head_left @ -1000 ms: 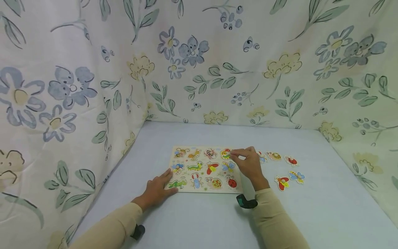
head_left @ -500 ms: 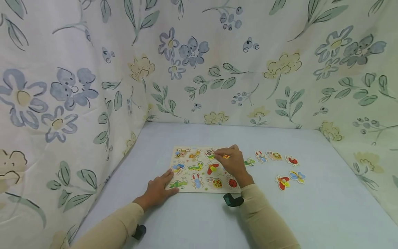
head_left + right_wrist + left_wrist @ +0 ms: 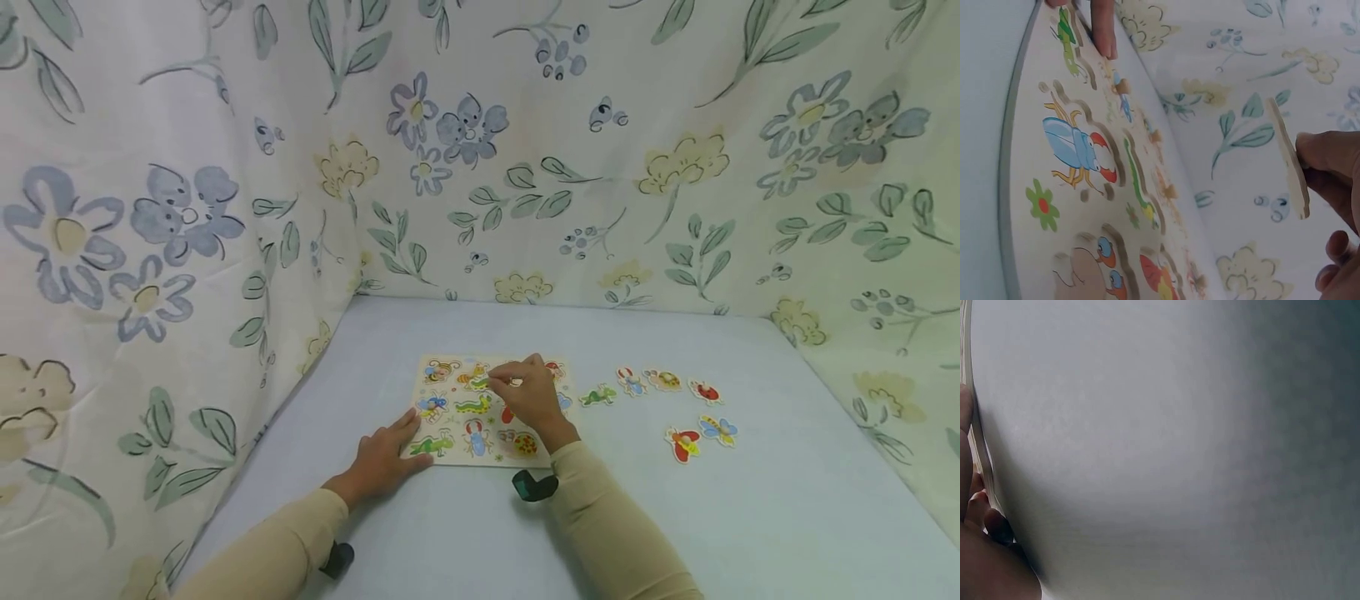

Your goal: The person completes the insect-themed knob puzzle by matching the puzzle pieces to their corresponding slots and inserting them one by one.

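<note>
A wooden puzzle board (image 3: 450, 423) with printed insects and cut-out recesses lies on the table. My left hand (image 3: 381, 454) rests at its left end, thumb at the front corner and fingers along the left edge. Above the board's upper part, my right hand (image 3: 528, 396) pinches a green caterpillar puzzle piece (image 3: 477, 382) between thumb and fingertips. In the right wrist view that piece (image 3: 1288, 162) is seen edge-on, raised off the board. The left wrist view catches only part of the left hand (image 3: 985, 556) beside the board's edge.
Several loose puzzle pieces lie right of the board: a grasshopper (image 3: 597, 395), a stag beetle (image 3: 632, 382), a snail (image 3: 663, 380), a ladybug (image 3: 705, 391), a red-winged insect (image 3: 682, 444) and a blue-winged one (image 3: 718, 430). A floral curtain (image 3: 465, 242) surrounds the white table (image 3: 450, 533).
My right hand has moved left across the board with the caterpillar piece, from the upper right corner to the upper middle-left. The left hand has stayed on the board's left edge.
</note>
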The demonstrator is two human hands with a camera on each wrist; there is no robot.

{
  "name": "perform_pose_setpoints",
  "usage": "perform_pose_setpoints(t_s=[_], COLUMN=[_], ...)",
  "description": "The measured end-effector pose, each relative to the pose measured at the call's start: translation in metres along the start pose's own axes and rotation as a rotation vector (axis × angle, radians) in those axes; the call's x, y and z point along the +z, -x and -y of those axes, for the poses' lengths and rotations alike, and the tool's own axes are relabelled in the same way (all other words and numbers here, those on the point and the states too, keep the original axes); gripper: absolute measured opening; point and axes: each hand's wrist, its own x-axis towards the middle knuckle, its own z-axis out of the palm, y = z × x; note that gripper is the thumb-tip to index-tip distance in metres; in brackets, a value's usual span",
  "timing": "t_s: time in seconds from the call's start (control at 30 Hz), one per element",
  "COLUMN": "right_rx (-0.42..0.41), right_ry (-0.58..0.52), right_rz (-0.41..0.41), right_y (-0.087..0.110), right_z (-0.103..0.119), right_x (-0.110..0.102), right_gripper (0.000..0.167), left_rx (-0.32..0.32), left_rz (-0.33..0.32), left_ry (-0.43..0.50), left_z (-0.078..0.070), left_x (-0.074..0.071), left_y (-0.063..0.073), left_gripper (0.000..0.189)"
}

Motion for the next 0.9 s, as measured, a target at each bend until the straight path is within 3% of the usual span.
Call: perform_pose_setpoints(t_s=[0.37,0.9], right_rx=[-0.013,0.090], right_ry=[0.006,0.034], right_rz=[0.046,0.162], right_y=[-0.002,0.001], right_z=[-0.005,-0.019], right_x=[0.024,0.045], right_gripper=[0.005,0.007], left_rx=[0.002,0.007], left_rz=[-0.005,0.010], left_ry=[-0.003,-0.006], left_z=[-0.001,-0.002], left_x=[-0.002,-0.003], left_y=[-0.001,0.001], left_gripper=[0.080,0.081])
